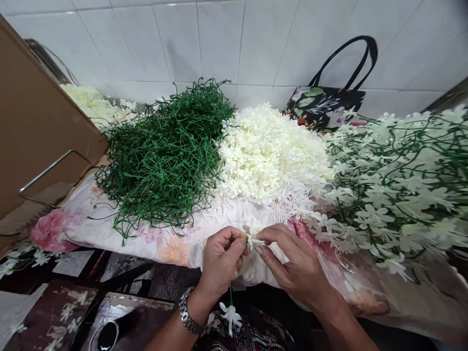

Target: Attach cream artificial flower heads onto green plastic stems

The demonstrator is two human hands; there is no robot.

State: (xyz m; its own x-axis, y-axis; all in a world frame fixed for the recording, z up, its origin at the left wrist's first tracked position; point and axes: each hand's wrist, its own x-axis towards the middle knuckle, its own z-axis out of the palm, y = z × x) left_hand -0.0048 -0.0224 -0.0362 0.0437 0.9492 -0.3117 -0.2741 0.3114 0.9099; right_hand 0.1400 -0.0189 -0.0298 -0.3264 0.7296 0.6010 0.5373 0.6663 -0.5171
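My left hand [222, 261], with a metal watch on its wrist, is closed in a pinch on a thin green stem whose lower end carries a white flower [231, 316] hanging below the hand. My right hand [292, 263] pinches a small white flower piece [253, 240] against the stem's tip, fingertips of both hands meeting. Just beyond them lie a heap of loose white flower heads [270, 151] and a tangle of bare green stems [168, 151] on a floral cloth [91, 224].
Finished stems with white flowers [398, 185] pile up at the right. A black floral tote bag [325, 105] leans on the tiled wall. A brown cardboard sheet [32, 126] and a wire rack stand at the left. More white flowers [95, 105] lie behind it.
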